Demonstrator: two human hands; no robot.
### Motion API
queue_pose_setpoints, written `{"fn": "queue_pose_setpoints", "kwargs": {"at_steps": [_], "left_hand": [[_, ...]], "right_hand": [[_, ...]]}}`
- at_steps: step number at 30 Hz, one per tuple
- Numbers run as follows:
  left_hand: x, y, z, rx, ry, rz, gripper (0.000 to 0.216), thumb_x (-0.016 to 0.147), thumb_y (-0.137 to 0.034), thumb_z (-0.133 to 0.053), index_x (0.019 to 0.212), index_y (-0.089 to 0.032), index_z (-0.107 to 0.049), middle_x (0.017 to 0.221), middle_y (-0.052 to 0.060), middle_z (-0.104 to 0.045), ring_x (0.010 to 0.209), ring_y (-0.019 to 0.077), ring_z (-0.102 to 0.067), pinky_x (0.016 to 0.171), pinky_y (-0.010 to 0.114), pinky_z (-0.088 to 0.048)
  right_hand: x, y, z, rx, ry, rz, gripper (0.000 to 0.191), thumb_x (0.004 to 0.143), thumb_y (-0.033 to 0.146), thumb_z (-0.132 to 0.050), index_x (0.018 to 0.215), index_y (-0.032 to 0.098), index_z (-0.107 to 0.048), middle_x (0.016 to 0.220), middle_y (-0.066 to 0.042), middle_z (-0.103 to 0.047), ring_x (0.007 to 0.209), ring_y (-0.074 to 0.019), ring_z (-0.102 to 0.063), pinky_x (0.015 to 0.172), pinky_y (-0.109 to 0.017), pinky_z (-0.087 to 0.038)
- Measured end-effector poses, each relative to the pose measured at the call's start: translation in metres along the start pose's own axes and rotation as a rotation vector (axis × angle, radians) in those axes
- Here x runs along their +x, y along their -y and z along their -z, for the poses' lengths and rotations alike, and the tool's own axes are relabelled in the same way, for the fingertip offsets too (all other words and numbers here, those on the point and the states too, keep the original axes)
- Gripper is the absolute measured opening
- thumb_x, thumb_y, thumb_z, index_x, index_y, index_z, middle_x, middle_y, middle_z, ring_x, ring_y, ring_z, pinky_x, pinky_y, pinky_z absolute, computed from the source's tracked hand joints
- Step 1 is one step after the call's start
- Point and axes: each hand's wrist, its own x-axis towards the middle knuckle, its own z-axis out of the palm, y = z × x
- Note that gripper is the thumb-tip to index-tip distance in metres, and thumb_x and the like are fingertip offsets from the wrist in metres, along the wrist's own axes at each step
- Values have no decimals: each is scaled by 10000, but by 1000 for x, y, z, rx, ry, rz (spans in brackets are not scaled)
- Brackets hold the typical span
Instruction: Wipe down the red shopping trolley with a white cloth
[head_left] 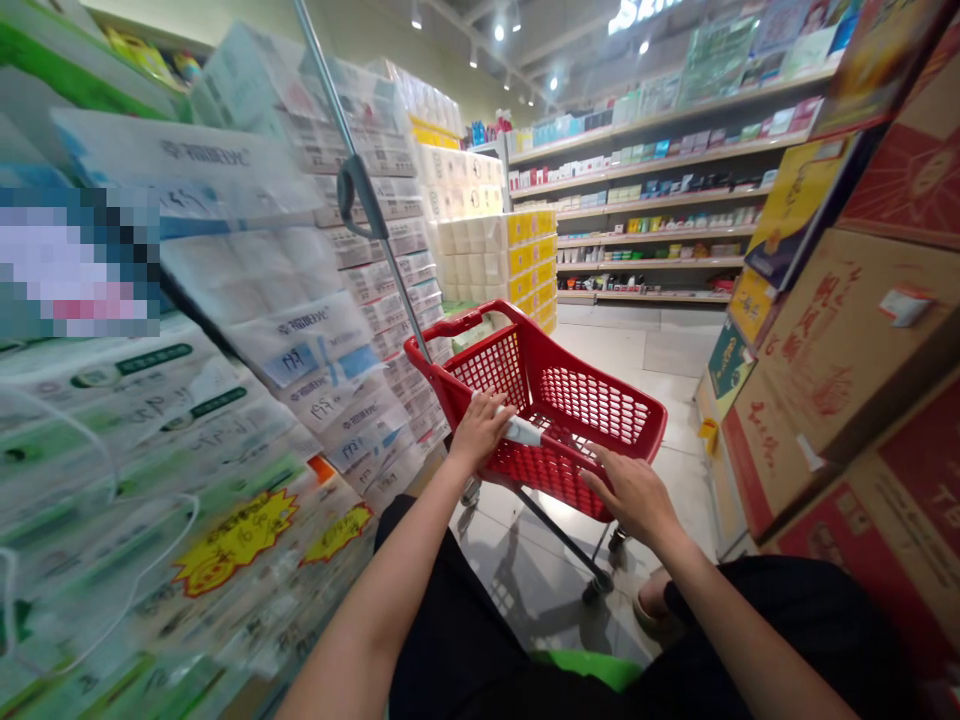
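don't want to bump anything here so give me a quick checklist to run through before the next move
1. Left hand at the cart's near rim: ok, its fingers lie over a white piece there.
2. Right hand firmly closed on the rim: cannot tell, it is at the rim but its grip is partly hidden.
3. Cart upright: ok, wheels down.
4. Pole apart from the cart: cannot tell, its lower part overlaps the cart's left corner.
5. Cart apart from the boxes at right: ok, floor shows between.
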Motion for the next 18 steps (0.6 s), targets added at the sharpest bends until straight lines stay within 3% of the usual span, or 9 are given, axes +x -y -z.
{"fn": "queue_pose_setpoints", "kwargs": {"at_steps": [2,5,11,14,18], "left_hand": [[-4,-2,1,24,-25,50,283,960,-289,-450,1218,-274,-564,1342,61,-485,1379,249,-308,1157,512,-254],[-9,-27,-2,33,-56,114,304,953,-277,-458,1243,-269,-551,1293,70,-516,1378,258,-313,1160,520,-252],[-11,-87,-13,-36,-20,10,401,962,-262,-430,1362,-288,-449,1310,50,-508,1377,241,-316,1166,489,-254],[-6,-85,-13,-34,10,-61,447,953,-210,-432,1392,-291,-410,1314,41,-511,1342,217,-363,1160,457,-266],[2,-49,-2,13,39,-100,386,940,-176,-436,1309,-272,-493,1243,47,-552,1233,198,-459,1139,439,-291]], "right_hand": [[4,0,-3,-62,13,-6,413,966,529,-323,1037,236,-605,937,-40,-702,822,-193,-624,730,-311,-359],[9,0,-7,-132,19,-32,470,976,526,-293,758,221,-577,730,-21,-673,671,-164,-583,660,-301,-304],[14,-16,-9,-146,2,38,479,987,508,-269,755,215,-569,715,-31,-654,685,-163,-560,672,-301,-293],[16,-30,-3,-98,6,116,459,991,484,-271,792,216,-586,795,-45,-663,790,-175,-571,727,-302,-328],[20,-51,9,-84,14,191,424,990,458,-294,828,226,-609,862,-45,-670,889,-183,-565,823,-322,-352]]}}
